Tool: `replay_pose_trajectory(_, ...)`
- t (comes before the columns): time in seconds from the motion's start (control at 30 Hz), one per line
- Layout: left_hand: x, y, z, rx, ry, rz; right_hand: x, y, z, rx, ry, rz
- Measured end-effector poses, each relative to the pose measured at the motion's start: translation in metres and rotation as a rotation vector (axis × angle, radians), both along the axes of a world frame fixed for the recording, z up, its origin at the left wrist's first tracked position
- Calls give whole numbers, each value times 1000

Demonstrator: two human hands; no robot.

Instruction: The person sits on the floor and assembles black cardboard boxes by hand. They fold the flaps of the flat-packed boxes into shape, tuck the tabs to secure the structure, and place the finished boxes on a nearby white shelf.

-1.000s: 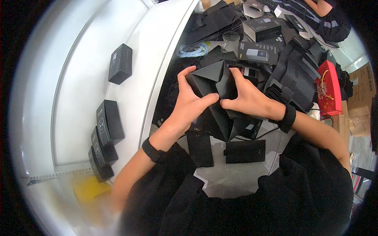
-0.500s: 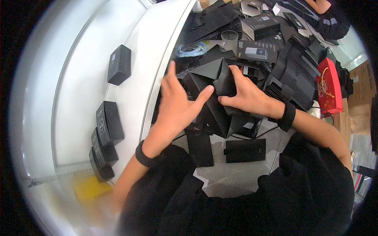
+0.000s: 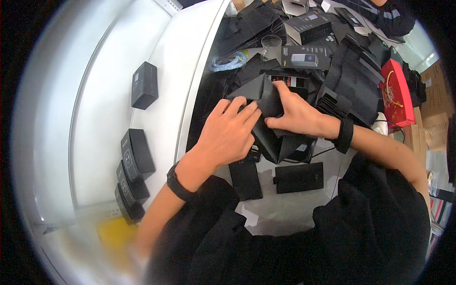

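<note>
A black cardboard box (image 3: 268, 140), partly folded with its flaps up, is tilted between my hands above the pile. My right hand (image 3: 304, 115) grips its right side, with the thumb on the near face and the fingers behind a raised flap. My left hand (image 3: 225, 133) lies over the left side, its fingers bent and pressed together against the upper edge. That hand hides much of the box's left face. Below it, a flat black cardboard piece (image 3: 245, 180) and a flat black sleeve (image 3: 299, 177) lie on the grey surface.
Several finished black boxes (image 3: 145, 85) stand on the white shelf at left. Beyond my hands are heaped flat black cardboard (image 3: 254, 28), a coiled blue cable (image 3: 228, 61), a clear cup (image 3: 270, 47) and a printed box (image 3: 305, 58). A red gift bag (image 3: 398, 92) stands right. Another person's sleeve (image 3: 387, 16) shows far right.
My left hand has come in from the left, its spread fingers now bent and set on the box. The right hand keeps its grip. The view has shifted slightly.
</note>
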State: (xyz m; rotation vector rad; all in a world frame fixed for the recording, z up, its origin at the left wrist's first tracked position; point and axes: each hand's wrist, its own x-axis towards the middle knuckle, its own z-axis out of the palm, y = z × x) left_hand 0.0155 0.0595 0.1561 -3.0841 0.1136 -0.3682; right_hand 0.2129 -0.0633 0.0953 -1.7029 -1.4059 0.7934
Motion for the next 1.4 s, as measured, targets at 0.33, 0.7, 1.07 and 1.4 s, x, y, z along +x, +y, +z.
replay_pose_trajectory(0.33, -1, 2, -15, -58, 54, 17, -5, -1, -16, 23, -31, 88)
replay_pose_trajectory(0.7, -6, 1, -24, -173, -2, -67, -6, -2, -24, -35, 35, 160)
replay_pose_trajectory(1.07, -10, 8, -43, -209, -90, -148, -7, -5, -29, -48, -1, 195)
replay_pose_trajectory(1.4, -19, 3, -53, -150, -16, -140, 0, -6, -24, -212, 189, 237)
